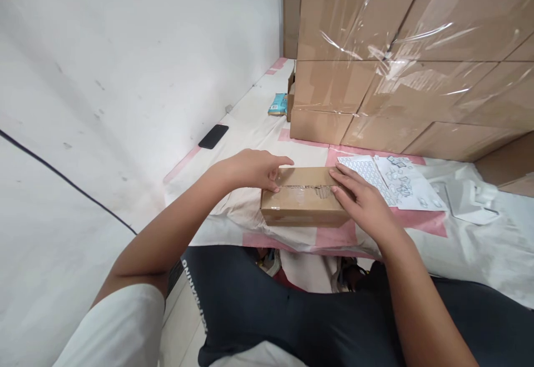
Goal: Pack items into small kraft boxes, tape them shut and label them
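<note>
A small brown cardboard box (304,207) lies on the cloth in front of me, a seam with clear tape running along its top. My left hand (255,169) is at the box's left end, index finger stretched out, thumb and other fingers bent together in a pinch against the top edge. A shiny bit, perhaps tape, shows by those fingertips, too small to make out. Across the right end of the top, my right hand (361,197) rests with its fingers stretched out and slightly apart. Torn cardboard shows along the seam near its fingertips.
Large cartons (400,67) wrapped in clear film stand stacked behind. Sticker sheets (403,183) and a white object (471,200) lie to the right. A black phone (213,137) is near the wall at left, a blue packet (277,104) further back. My legs (292,317) are below the front edge.
</note>
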Demonstrator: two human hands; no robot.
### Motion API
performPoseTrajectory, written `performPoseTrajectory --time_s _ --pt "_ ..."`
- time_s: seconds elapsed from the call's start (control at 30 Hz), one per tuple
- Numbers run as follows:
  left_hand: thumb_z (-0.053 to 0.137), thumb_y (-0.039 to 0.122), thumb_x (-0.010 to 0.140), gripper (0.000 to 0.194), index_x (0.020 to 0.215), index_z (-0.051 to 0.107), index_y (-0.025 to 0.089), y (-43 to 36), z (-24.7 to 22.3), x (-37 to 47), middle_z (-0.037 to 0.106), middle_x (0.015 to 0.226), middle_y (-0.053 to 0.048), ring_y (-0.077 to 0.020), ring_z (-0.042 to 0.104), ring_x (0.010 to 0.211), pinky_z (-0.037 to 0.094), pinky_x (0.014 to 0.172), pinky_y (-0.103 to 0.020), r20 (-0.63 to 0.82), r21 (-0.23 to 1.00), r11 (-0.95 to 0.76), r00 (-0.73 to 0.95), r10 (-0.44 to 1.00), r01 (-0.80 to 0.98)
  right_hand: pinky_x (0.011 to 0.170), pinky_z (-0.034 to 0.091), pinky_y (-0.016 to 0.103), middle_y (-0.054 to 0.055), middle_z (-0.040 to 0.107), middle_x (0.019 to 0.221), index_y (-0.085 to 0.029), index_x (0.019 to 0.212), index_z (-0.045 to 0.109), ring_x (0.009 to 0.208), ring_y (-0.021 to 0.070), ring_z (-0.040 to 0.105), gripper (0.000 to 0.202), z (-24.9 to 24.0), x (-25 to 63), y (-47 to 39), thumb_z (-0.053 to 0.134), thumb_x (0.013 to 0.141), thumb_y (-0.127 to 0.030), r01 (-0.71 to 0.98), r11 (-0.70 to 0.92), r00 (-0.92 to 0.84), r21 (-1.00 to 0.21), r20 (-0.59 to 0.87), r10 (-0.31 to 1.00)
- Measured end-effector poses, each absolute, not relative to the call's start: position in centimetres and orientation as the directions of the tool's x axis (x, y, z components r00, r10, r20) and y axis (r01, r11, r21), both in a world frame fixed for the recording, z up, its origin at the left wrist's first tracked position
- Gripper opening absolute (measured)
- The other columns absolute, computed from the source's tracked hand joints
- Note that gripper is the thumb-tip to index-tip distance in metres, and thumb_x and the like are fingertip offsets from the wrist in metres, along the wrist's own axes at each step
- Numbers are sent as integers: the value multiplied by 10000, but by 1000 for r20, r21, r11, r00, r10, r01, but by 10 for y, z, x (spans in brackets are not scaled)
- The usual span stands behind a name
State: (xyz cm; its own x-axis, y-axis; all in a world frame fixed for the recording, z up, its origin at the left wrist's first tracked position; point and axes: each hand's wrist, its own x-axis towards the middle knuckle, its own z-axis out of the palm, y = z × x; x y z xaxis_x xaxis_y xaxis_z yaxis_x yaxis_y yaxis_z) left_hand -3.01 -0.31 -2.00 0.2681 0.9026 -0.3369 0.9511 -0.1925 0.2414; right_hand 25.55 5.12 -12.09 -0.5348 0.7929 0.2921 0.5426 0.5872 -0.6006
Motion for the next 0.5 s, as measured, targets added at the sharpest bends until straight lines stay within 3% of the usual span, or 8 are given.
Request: performPoseTrajectory --time_s 0.1,0.2,0.27,0.37,0.5 --pt "693 432 803 728 1467 412 340 -4 -18 -27 734 1072 9 -221 642 989 361 700 -297 -328 147 -146 187 926 978 1209 391 492 32 504 1554 -281 1367 656 1413 291 505 428 -122 255 52 520 985 -419 551 591 -534 -590 295 792" --pt "709 586 758 802 1472 421 363 0 -23 -35 637 1321 -56 -272 642 1027 407 762 -334 -300 89 -83 107 948 993 1204 396 492 44 504 1554 -264 1366 657 1411 288 506 435 -122 256 52 519 984 -418 539 601 -537 -590 310 785" --pt "705 672 722 802 1427 488 358 5 -30 -45 589 1376 -75 -298 630 1068 436 829 -368 -333 175 -54 111 936 983 1206 393 489 54 507 1551 -253 1363 659 1411 287 506 438 -124 256 54 520 982 -418 523 602 -537 -604 315 783" --pt "615 679 794 638 1313 594 308 12 -45 -60 617 1311 -63 -283 598 1148 447 955 -378 -361 401 -75 233 903 913 1212 384 483 67 515 1544 -244 1340 674 1412 282 506 426 -128 254 54 534 972 -406 491 591 -516 -641 333 789" --pt "442 668 906 639 1378 527 247 4 -66 -65 575 1406 -89 -264 571 1236 438 1064 -362 -275 507 -131 304 912 852 1207 388 470 95 570 1491 -225 1263 719 1395 273 525 383 -135 245 44 528 953 -342 446 559 -405 -699 399 822"
